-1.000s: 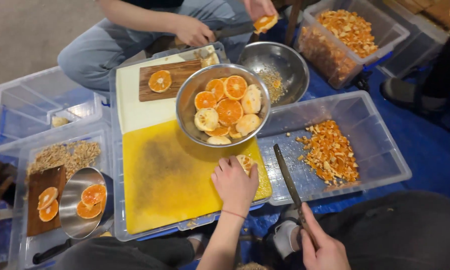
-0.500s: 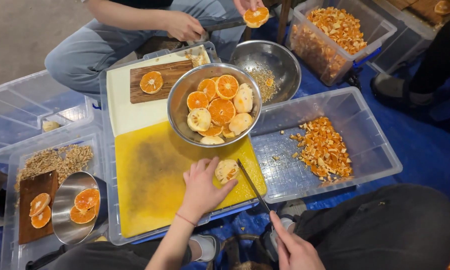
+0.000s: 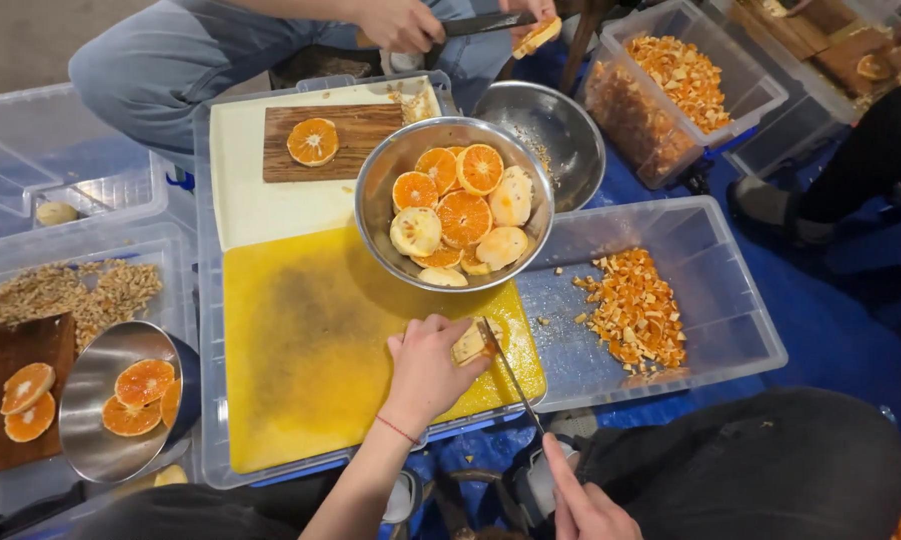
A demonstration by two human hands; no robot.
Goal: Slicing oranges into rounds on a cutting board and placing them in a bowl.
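A yellow board [image 3: 310,350] lies at 6 o'clock of the steel bowl [image 3: 380,190] of orange slices. Left hand [image 3: 425,372] reaches in from 6, fingers curled, pinning a peeled fruit piece [image 3: 467,345] at the board's 3 o'clock edge. Right hand [image 3: 580,500], fingers closed on the knife [image 3: 510,375], points its blade toward 11, touching the piece.

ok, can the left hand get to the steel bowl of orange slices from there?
Probably yes: the left hand pins a peeled piece on the yellow board, the steel bowl is just beyond it, with nothing between.

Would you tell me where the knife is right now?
In the head view the knife is low and centre-right, in the right hand, its tip on the fruit piece under the left hand.
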